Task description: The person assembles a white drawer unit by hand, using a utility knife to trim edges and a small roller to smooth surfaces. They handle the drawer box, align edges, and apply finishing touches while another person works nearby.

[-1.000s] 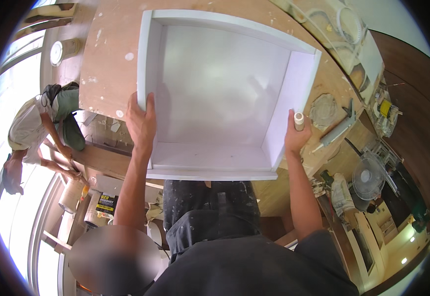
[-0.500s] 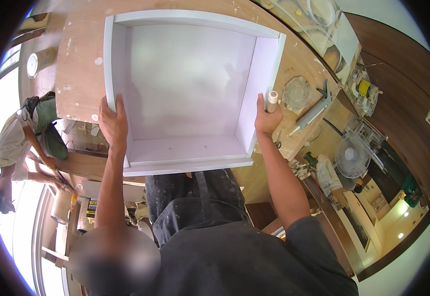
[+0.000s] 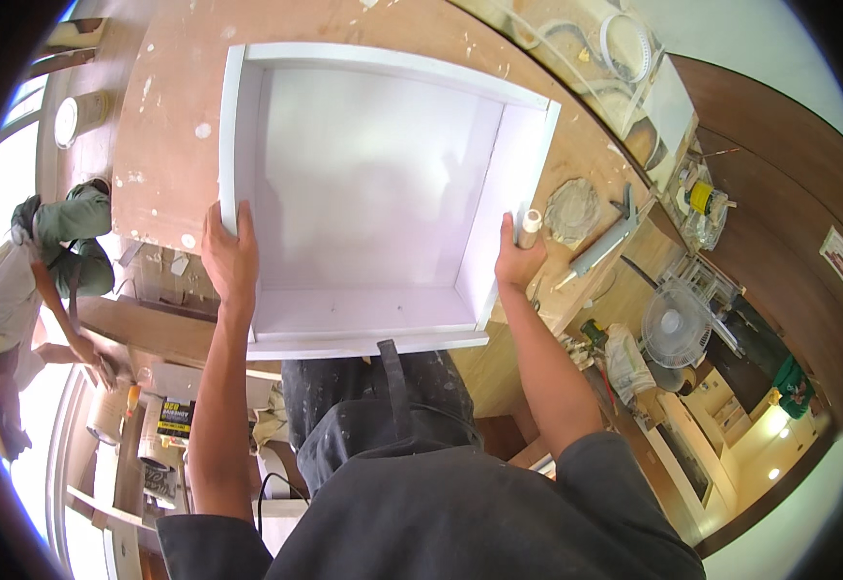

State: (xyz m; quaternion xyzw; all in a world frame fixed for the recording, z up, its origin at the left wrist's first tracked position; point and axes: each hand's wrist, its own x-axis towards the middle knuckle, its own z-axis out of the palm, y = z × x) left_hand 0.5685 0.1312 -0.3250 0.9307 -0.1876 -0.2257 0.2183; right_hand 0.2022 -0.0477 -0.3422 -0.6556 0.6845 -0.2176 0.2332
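A white open box like a drawer [image 3: 373,174] lies at the near edge of the wooden worktable, its hollow side up and its near wall over my lap. My left hand [image 3: 230,253] grips its left wall, thumb on the inner side and fingers round the outside. On the right wall my right hand [image 3: 520,259] has its thumb inside the rim. Against that hand shows a short cylinder with a pale round end [image 3: 530,224], perhaps a handle; whether I hold it along with the box cannot be told.
Paint spots mark the wooden worktable [image 3: 175,135]. To the right lie a caulking gun [image 3: 600,246] and a round, crusted pale disc [image 3: 572,211]. A fan [image 3: 675,324] stands farther right. At left, another person [image 3: 44,280] bends near several cans, and a white tub [image 3: 80,118] stands beyond.
The box and both hands sit slightly lower in the picture, and the box looks a little turned. At left, the other person's arm has shifted downward.
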